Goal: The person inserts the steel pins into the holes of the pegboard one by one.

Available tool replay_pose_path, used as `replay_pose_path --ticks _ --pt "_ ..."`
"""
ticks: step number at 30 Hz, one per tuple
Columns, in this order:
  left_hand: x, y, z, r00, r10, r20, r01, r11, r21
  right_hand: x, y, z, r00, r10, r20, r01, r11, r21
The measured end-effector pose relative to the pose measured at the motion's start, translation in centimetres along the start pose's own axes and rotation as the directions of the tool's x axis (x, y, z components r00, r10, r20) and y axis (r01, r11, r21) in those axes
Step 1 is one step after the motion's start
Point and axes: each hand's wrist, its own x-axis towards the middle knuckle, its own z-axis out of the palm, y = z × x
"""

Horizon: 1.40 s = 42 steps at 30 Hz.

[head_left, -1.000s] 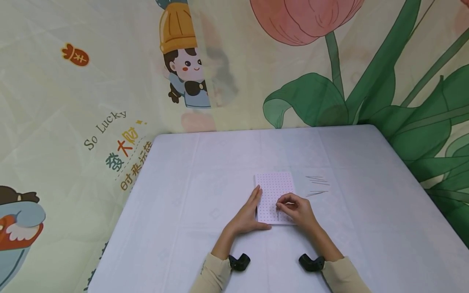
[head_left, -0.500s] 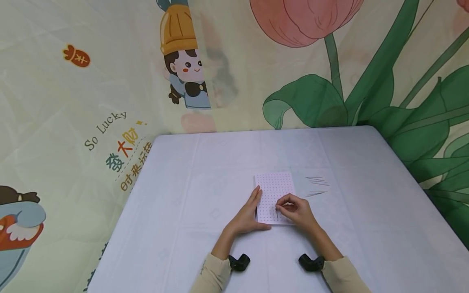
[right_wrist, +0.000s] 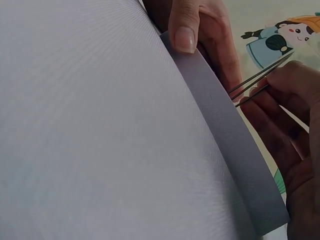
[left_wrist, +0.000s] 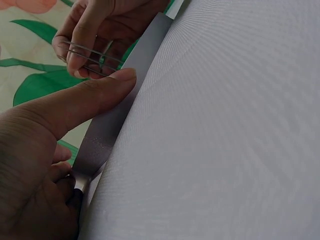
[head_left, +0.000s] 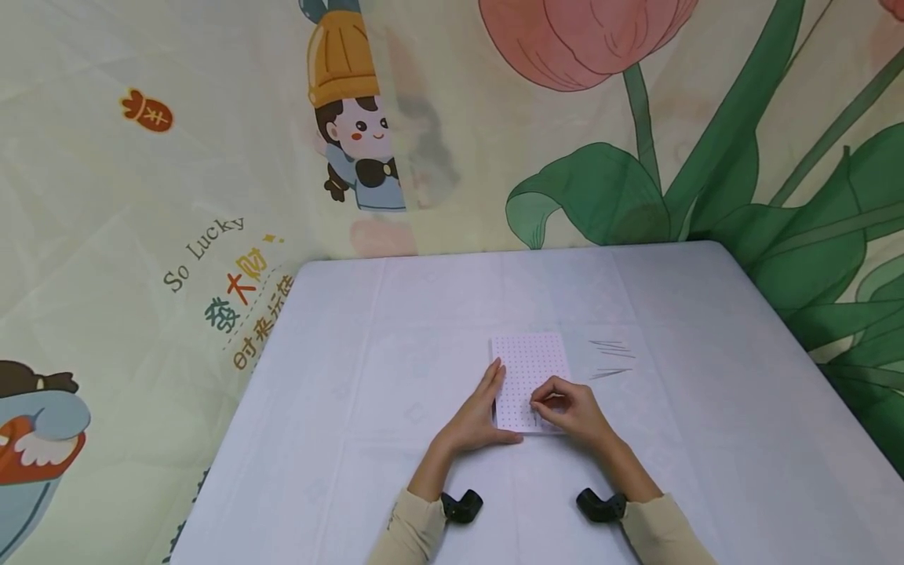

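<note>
A flat, pale pinkish board [head_left: 528,357] printed with a grid of dots lies on the table. My left hand [head_left: 472,416] holds its near left corner, fingers along the left side and thumb on the near edge, as the left wrist view confirms. Over the board's near half, the thumb and fingertips of my right hand [head_left: 577,410] pinch a thin metal needle [right_wrist: 252,95]. In the right wrist view, several such needles stand up from the board close together at those fingertips. The needles [left_wrist: 92,51] also show beyond my left thumb in the left wrist view.
Several loose needles [head_left: 611,349] lie on the white-covered table [head_left: 395,337] right of the board. Black wrist devices [head_left: 462,506] sit at both sleeve cuffs. Behind the table hangs a backdrop [head_left: 452,118] with printed cartoon figures and a large flower.
My right fingertips have sunk slightly lower, toward the board's near edge, and less of the needle shows below them. My left hand and the board stay in place.
</note>
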Motion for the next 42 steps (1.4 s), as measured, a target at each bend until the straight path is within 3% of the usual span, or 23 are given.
replay_pose_path --ticks 8,12,15,17,21,24,42 --pt "0.1 -0.1 -0.1 1.0 0.007 -0.004 -0.007 1.0 -0.003 0.1 0.2 -0.2 0.999 0.0 0.04 -0.001 1.0 0.016" --pt "0.0 -0.2 0.0 1.0 0.015 -0.008 -0.015 1.0 0.002 -0.4 1.6 -0.9 0.999 0.014 0.034 -0.016 0.998 0.056" --pt "0.0 -0.2 0.0 1.0 0.013 -0.006 -0.013 1.0 0.001 -0.9 3.1 -2.2 0.999 0.047 -0.024 -0.045 0.998 0.047" --pt "0.0 -0.1 0.1 1.0 0.006 -0.003 -0.006 1.0 0.003 -1.3 4.1 -3.4 0.993 0.069 -0.092 -0.07 0.997 -0.012" --pt "-0.1 0.0 0.1 1.0 -0.004 -0.004 0.004 1.0 0.003 -1.9 5.2 -5.7 0.958 0.133 -0.255 -0.183 0.966 -0.185" --pt "-0.1 0.0 0.0 1.0 -0.005 -0.009 0.005 1.0 -0.001 -2.2 5.8 -6.9 0.926 0.186 -0.328 -0.268 0.936 -0.228" --pt "-0.1 0.0 0.0 1.0 0.012 -0.006 -0.012 1.0 -0.003 -3.7 6.8 -8.0 0.897 0.24 -0.37 -0.356 0.889 -0.286"
